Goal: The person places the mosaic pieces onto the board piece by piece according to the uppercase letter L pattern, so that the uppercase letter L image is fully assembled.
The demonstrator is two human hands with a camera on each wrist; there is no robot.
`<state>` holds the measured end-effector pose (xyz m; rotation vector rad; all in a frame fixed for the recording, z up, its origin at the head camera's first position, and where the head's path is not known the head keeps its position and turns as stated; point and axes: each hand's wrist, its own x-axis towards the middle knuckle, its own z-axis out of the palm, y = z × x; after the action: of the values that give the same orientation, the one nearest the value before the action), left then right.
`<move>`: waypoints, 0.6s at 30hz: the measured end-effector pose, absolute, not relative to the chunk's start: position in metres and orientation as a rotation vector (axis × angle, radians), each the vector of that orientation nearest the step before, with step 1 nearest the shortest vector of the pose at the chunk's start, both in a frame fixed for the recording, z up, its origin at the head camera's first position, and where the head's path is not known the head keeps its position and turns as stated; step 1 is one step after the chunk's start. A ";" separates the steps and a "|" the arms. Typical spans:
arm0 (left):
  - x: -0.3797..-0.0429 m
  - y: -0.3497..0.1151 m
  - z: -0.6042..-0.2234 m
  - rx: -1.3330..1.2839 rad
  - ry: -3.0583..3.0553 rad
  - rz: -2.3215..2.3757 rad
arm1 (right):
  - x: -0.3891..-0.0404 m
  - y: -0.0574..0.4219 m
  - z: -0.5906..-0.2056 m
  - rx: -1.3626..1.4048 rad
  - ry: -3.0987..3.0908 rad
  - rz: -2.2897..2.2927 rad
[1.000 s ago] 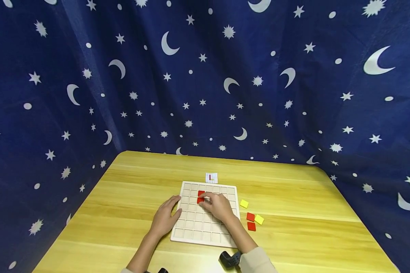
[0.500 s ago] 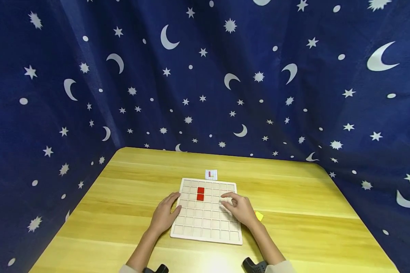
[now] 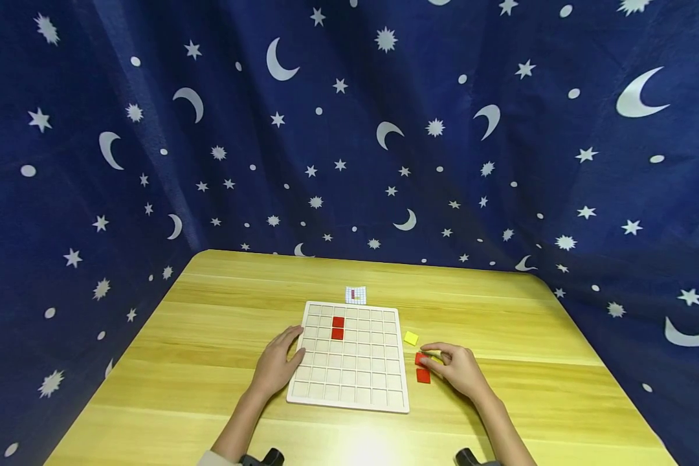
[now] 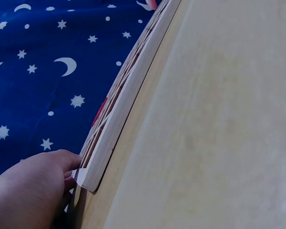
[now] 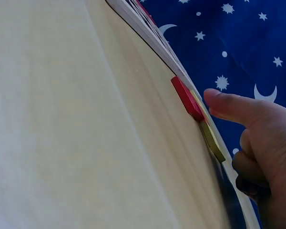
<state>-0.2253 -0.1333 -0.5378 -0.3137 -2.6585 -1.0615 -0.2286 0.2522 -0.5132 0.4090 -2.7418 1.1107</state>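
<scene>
A pale wooden grid board [image 3: 347, 406] lies on the table with two red square tiles [image 3: 338, 328] set one above the other in its upper part. My left hand [image 3: 276, 362] rests at the board's left edge, fingers extended and thumb apart; the left wrist view shows that hand [image 4: 35, 186] at the board's corner. To the board's right, my right hand [image 3: 459, 370] hovers with thumb and index fingertips apart over a loose red tile [image 3: 420, 358]. A yellow tile [image 3: 436, 360] is partly hidden beneath that hand. Another red tile [image 3: 423, 376] lies just nearer.
A second yellow tile [image 3: 411, 338] lies beside the board's right edge. Behind the board is a small card [image 3: 356, 296] printed with a coloured grid. A blue curtain [image 3: 349, 129] with moons and stars surrounds the wooden table [image 3: 180, 362].
My right hand has left the red tiles on the board and moved right, over the board's edge, to the loose tiles. My left hand has stayed at the left edge.
</scene>
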 end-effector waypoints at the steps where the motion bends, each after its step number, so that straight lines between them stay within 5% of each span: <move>1: -0.225 -0.133 -0.538 -0.315 -2.656 -1.063 | -0.229 0.253 -0.513 0.403 -2.760 1.097; 18: -0.225 -0.133 -0.537 -0.315 -2.655 -1.072 | -0.228 0.247 -0.516 0.274 -2.707 0.754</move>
<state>-0.2254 -0.1335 -0.5369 -0.3153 -2.6549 -1.0719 -0.2276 0.2466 -0.5163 0.2740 -2.7071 0.7536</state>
